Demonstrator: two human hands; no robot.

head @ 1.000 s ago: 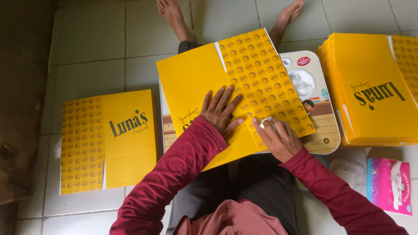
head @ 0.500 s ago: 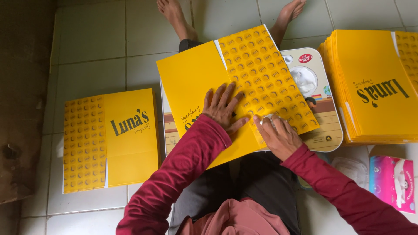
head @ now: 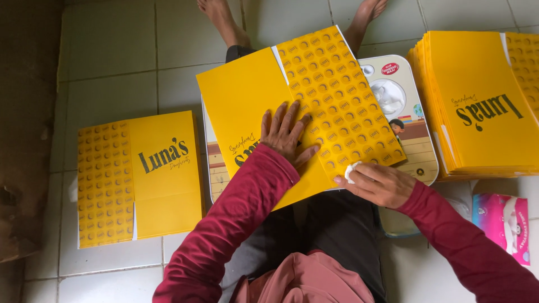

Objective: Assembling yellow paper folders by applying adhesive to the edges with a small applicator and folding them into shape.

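A floor of pale grey-white square tiles (head: 112, 50) with thin dark grout lines fills most of the frame, lit by soft, even daylight without hard shadows. Along the left edge of the frame runs a rough brown strip (head: 25, 140), worn and chipped, darker than the tiles; whether it is a wall base or a board cannot be told. The tiles look slightly scuffed and dull.
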